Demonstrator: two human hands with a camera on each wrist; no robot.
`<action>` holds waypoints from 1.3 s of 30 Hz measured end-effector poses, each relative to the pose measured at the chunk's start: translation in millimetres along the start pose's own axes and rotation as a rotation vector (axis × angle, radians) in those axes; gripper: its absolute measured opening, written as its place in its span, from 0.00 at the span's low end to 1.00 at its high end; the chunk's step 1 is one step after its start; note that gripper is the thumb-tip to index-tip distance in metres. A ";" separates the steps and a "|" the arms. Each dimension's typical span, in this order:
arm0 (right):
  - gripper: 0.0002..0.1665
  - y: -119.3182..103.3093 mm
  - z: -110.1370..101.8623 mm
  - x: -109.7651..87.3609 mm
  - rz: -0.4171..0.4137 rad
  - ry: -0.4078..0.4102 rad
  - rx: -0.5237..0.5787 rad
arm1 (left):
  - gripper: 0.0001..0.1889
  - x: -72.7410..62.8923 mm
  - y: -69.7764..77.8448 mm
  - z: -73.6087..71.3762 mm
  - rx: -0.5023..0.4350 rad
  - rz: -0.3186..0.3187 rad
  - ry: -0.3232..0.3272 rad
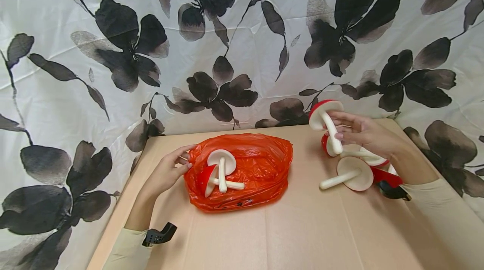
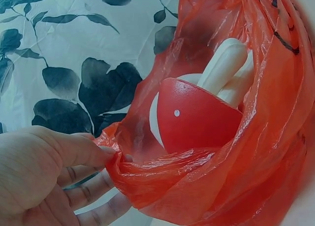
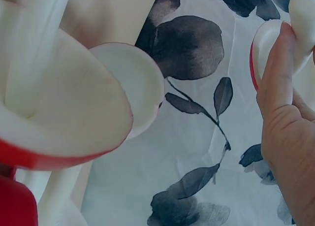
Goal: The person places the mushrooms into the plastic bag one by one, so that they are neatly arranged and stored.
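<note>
My left hand (image 1: 172,171) pinches the rim of a red plastic bag (image 1: 261,169), thumb against fingers, as the left wrist view shows. Inside the bag lie two toy mushrooms (image 2: 197,115) with red caps and white stems. Over on the right, my right hand (image 1: 364,133) grips another toy mushroom (image 1: 330,125) by its stem, cap upward, above a pile. That pile holds several more mushrooms; the nearest one (image 1: 353,173) lies with its pale underside up and its stem to the left. My right wrist hides part of the pile.
Bag and pile lie on a light brown tabletop (image 1: 234,240). Behind and beside it hangs a white cloth (image 1: 272,51) printed with dark flowers. Tabletop separates the bag from the pile. Each wrist wears a black strap (image 1: 160,234).
</note>
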State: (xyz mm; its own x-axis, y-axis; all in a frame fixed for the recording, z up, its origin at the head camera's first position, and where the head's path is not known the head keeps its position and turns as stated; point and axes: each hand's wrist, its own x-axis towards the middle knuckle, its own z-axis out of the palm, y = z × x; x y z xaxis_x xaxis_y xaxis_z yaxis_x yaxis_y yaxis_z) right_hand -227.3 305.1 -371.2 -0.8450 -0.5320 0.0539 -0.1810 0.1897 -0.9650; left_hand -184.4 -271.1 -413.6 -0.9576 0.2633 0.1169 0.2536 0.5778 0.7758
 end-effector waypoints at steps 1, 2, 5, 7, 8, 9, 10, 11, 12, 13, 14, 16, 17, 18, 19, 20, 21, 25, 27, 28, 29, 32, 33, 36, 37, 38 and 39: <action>0.39 -0.1 0.8 0.4 -0.003 -0.001 -0.006 | 0.28 0.0 -0.2 0.2 0.002 0.003 0.000; 0.39 -0.3 1.9 0.8 -0.004 0.003 -0.007 | 0.28 0.0 -0.5 0.3 0.004 0.004 0.000; 0.40 -0.4 4.1 1.7 -0.027 -0.008 -0.015 | 0.28 -0.4 -1.2 0.6 0.007 0.004 0.002; 0.40 -0.5 5.5 2.1 -0.038 -0.010 -0.020 | 0.28 -0.9 -1.3 0.7 0.011 0.002 0.002; 0.40 -0.4 6.2 2.2 -0.041 -0.010 -0.020 | 0.28 -1.1 -1.3 0.9 0.013 0.001 0.002; 0.40 -0.3 6.7 2.3 -0.046 -0.010 -0.024 | 0.28 -1.3 -1.3 1.1 0.014 0.001 0.002; 0.40 -0.6 7.2 2.5 -0.047 -0.007 -0.022 | 0.28 -1.2 -1.2 1.3 0.013 0.001 0.002; 0.40 -0.8 7.9 2.7 -0.051 -0.007 -0.025 | 0.28 -1.2 -1.0 1.4 0.012 0.001 0.001; 0.40 -1.2 8.6 2.9 -0.054 -0.008 -0.025 | 0.28 -1.0 -1.0 1.7 0.010 0.001 0.001; 0.40 -1.7 9.5 2.9 -0.055 -0.008 -0.025 | 0.28 -1.0 -1.0 1.7 0.007 0.004 0.001; 0.40 -2.3 10.4 2.9 -0.057 -0.010 -0.025 | 0.28 -0.8 -1.3 2.0 0.004 0.004 0.002; 0.40 -4.1 12.7 2.9 -0.057 -0.012 -0.023 | 0.28 -1.0 -1.5 2.1 0.001 0.007 0.004; 0.40 -5.1 13.8 3.0 -0.054 -0.010 -0.024 | 0.28 -1.3 -1.6 2.1 0.002 0.009 0.004; 0.40 -6.1 15.0 3.1 -0.049 -0.008 -0.022 | 0.28 -1.5 -1.6 2.1 0.003 0.011 0.005; 0.40 -7.1 16.3 3.2 -0.043 -0.008 -0.020 | 0.29 -1.5 -1.7 2.2 0.004 0.011 0.005; 0.40 -8.3 17.5 3.3 -0.037 -0.007 -0.017 | 0.29 -1.4 -1.7 2.4 0.004 0.011 0.005; 0.40 -9.7 18.9 3.5 -0.032 -0.009 -0.012 | 0.29 -1.4 -1.6 2.5 0.002 0.011 0.005; 0.41 -15.5 24.1 3.9 -0.015 -0.025 0.013 | 0.28 -0.9 -0.9 2.7 -0.003 0.007 0.005; 0.41 -19.0 26.3 4.3 -0.014 -0.028 0.009 | 0.29 -1.2 -0.2 2.2 -0.004 0.003 0.005; 0.41 -20.7 27.5 4.4 -0.008 -0.028 0.005 | 0.29 -1.2 0.1 2.1 -0.004 0.001 0.005; 0.41 -22.4 28.8 4.6 -0.003 -0.027 0.001 | 0.29 -1.2 0.4 2.0 -0.002 -0.003 0.004; 0.40 -26.8 32.8 6.2 0.008 -0.023 -0.002 | 0.29 -1.6 2.1 1.6 0.002 -0.013 0.003; 0.40 -28.1 34.2 6.8 0.014 -0.026 0.002 | 0.29 -1.7 3.1 1.5 0.004 -0.017 0.002; 0.39 -31.0 38.4 9.3 0.014 -0.041 0.013 | 0.28 -3.5 13.3 0.6 0.007 -0.027 -0.001; 0.40 -31.7 39.6 10.2 0.012 -0.047 0.008 | 0.28 -4.5 18.9 0.0 0.007 -0.031 -0.004; 0.40 -32.2 40.7 11.1 0.010 -0.055 0.007 | 0.28 -5.9 25.7 -0.8 0.008 -0.031 -0.006; 0.40 -32.6 41.8 12.0 0.007 -0.061 0.000 | 0.28 -6.8 30.2 -1.7 0.010 -0.025 -0.010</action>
State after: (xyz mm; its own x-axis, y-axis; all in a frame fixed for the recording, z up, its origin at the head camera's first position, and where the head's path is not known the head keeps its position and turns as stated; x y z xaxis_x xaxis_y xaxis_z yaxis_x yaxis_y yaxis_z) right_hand -210.5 258.1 -349.9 -0.8139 -0.5801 0.0314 -0.1751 0.1934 -0.9654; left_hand -170.5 -256.7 -389.9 -0.9623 0.2562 0.0911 0.2307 0.5918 0.7724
